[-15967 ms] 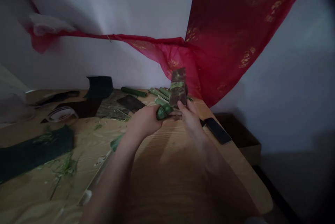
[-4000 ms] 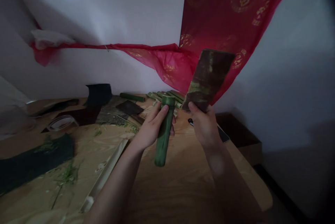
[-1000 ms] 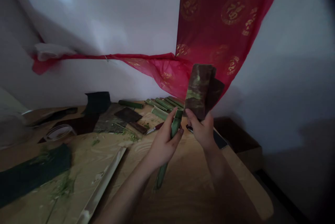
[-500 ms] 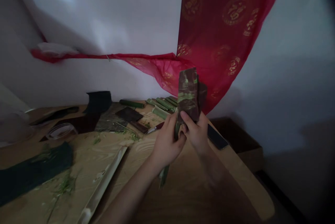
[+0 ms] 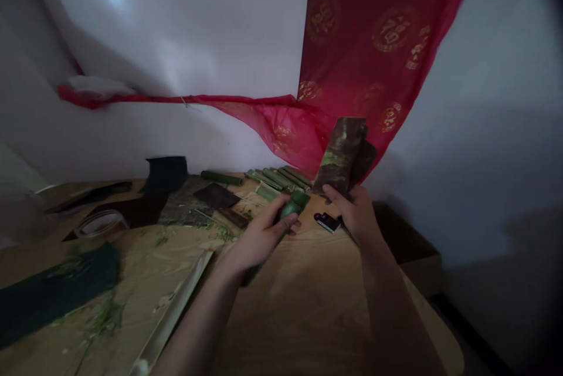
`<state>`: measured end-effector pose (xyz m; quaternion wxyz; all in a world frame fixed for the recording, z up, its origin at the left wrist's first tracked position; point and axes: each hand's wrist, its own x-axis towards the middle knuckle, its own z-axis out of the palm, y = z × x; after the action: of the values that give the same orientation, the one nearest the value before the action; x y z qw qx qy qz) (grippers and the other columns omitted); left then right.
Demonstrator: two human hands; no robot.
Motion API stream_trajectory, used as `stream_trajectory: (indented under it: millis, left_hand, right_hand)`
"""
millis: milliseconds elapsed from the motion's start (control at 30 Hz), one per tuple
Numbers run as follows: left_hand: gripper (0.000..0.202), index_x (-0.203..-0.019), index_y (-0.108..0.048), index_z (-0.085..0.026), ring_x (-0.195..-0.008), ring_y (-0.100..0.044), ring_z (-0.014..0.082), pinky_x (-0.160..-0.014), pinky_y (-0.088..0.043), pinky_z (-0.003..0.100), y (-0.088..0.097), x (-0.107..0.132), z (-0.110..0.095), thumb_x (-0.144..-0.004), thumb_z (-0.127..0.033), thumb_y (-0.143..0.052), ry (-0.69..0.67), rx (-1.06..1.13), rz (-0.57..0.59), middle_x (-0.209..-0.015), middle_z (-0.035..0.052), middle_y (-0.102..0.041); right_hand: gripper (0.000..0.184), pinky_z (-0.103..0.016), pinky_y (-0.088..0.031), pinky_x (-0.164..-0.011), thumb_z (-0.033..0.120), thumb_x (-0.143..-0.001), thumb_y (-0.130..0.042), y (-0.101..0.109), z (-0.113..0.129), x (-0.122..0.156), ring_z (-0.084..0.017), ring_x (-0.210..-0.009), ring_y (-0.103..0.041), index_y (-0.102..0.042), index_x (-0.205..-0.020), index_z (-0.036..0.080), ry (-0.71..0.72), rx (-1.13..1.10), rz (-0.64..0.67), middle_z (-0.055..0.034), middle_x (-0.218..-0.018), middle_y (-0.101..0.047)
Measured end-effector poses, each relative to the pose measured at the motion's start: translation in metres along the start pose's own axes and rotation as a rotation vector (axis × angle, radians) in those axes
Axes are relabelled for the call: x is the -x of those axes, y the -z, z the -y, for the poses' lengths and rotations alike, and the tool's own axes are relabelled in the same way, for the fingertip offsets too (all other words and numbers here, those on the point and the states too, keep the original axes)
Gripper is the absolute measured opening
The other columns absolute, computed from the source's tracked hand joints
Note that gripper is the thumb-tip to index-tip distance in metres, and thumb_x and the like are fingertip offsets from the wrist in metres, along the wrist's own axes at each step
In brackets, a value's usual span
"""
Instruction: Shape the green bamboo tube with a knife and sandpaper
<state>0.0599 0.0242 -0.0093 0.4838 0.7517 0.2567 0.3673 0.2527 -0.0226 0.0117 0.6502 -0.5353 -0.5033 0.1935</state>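
Observation:
My left hand (image 5: 264, 232) is closed around a green bamboo piece (image 5: 295, 202), whose upper end sticks out past my fingers. My right hand (image 5: 359, 217) grips a dark brown sheet, which looks like folded sandpaper (image 5: 339, 156), smeared with green. Thumb on its near edge, my right hand holds it upright, apart from the bamboo. Below it on the table lies a small black object (image 5: 328, 222) that I cannot make out. Several cut bamboo pieces (image 5: 281, 178) lie side by side behind my left hand.
On the wooden table (image 5: 308, 305) are a long split bamboo strip (image 5: 176, 311), dark sheets (image 5: 216, 195), a roll of tape (image 5: 102, 221), green shavings (image 5: 108, 314) and a dark green sheet (image 5: 57, 294). Red cloth (image 5: 352, 59) hangs behind. A box (image 5: 420, 267) stands beyond the right edge.
My hands have moved apart. The right went right with the sandpaper, off the bamboo; the left moved slightly left and still holds the bamboo piece. The small black object now shows between them.

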Motion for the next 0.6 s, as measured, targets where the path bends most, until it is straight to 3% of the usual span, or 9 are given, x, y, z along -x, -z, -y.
stream_trajectory:
  millis: [133,400,500,600]
  left_hand:
    - [0.025,-0.113,-0.06,-0.02,-0.106,-0.062,0.023,-0.096,-0.047,0.038,0.008,-0.001,0.001,-0.098,-0.034,-0.046,-0.071,-0.375,0.019,-0.11,0.0079,-0.068]
    - [0.03,-0.11,-0.058,-0.019,-0.088,-0.07,0.0303,-0.075,-0.05,0.036,0.004,-0.005,0.001,-0.094,-0.044,-0.052,0.052,-0.983,-0.095,-0.094,0.0135,-0.071]
    - [0.028,-0.106,-0.061,-0.019,-0.086,-0.071,0.0311,-0.071,-0.05,0.035,0.006,-0.004,-0.001,-0.094,-0.042,-0.051,0.078,-1.089,-0.078,-0.092,0.0149,-0.073]
    - [0.028,-0.101,-0.064,-0.018,-0.084,-0.072,0.0324,-0.069,-0.05,0.036,0.01,-0.004,-0.001,-0.094,-0.041,-0.05,0.112,-1.123,-0.075,-0.091,0.0166,-0.074]
  right_hand:
    - [0.029,-0.035,-0.056,-0.078,0.034,-0.069,-0.081,0.006,0.001,-0.002,-0.023,-0.085,-0.07,-0.075,-0.094,0.02,0.037,-0.034,0.079,-0.0026,-0.088,-0.077]
    - [0.028,-0.032,-0.055,-0.068,0.037,-0.067,-0.082,-0.019,-0.006,0.003,-0.02,-0.073,-0.067,-0.077,-0.087,0.018,0.005,-0.06,0.19,-0.0019,-0.079,-0.075]
    - [0.021,-0.029,-0.052,-0.062,0.036,-0.069,-0.081,-0.034,-0.011,0.007,-0.018,-0.065,-0.063,-0.076,-0.075,0.017,0.045,0.016,0.146,-0.0004,-0.067,-0.07]
    - [0.023,-0.03,-0.053,-0.064,0.036,-0.07,-0.08,-0.045,-0.015,0.012,-0.02,-0.07,-0.065,-0.077,-0.083,0.017,0.074,0.059,0.11,-0.0017,-0.073,-0.073]
